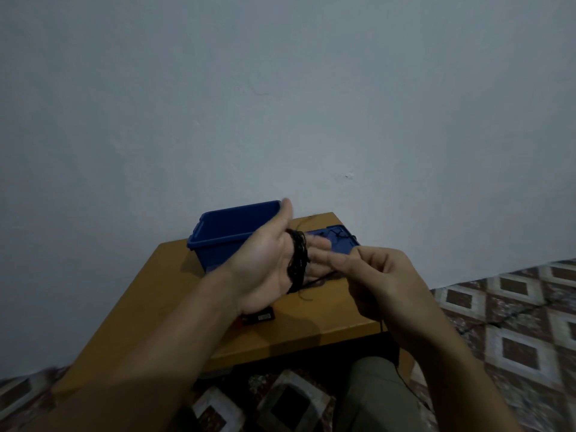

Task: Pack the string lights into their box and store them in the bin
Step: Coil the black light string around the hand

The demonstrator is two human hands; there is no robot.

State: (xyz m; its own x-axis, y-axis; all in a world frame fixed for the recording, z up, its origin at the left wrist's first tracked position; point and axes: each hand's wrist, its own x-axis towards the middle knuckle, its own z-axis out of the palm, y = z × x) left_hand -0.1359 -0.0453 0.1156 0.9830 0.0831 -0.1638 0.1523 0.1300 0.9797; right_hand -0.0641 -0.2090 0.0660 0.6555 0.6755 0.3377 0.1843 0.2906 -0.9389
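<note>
While the left hand [268,263] is held palm-up above the counter [311,319] with its fingers stretched out nearly straight and the thumb raised, the string lights [297,260] sit wound as a thick black coil around those fingers, close to where they meet the palm. The left hand does not curl round the coil; it carries the coil on its extended fingers. The right hand [380,282] is just beside the left fingertips, its fingers bent inward and its thumb and forefinger pinching a thin dark strand of the string lights that leads back to the coil. A loose end of wire hangs below the coil, and another thin strand drops from under the right hand past the counter's front edge and along a trouser leg [374,388]. Behind the left hand, a blue bin [230,226] stands open on the counter against the pale wall [280,104]. A blue lid [339,241] lies flat to the right of the bin, partly hidden by the hands, with a bit of dark wire on it. A small black item [260,318] rests on the counter under the left wrist; what it is cannot be told. The floor [514,307] has a diamond pattern in brown and white.
</note>
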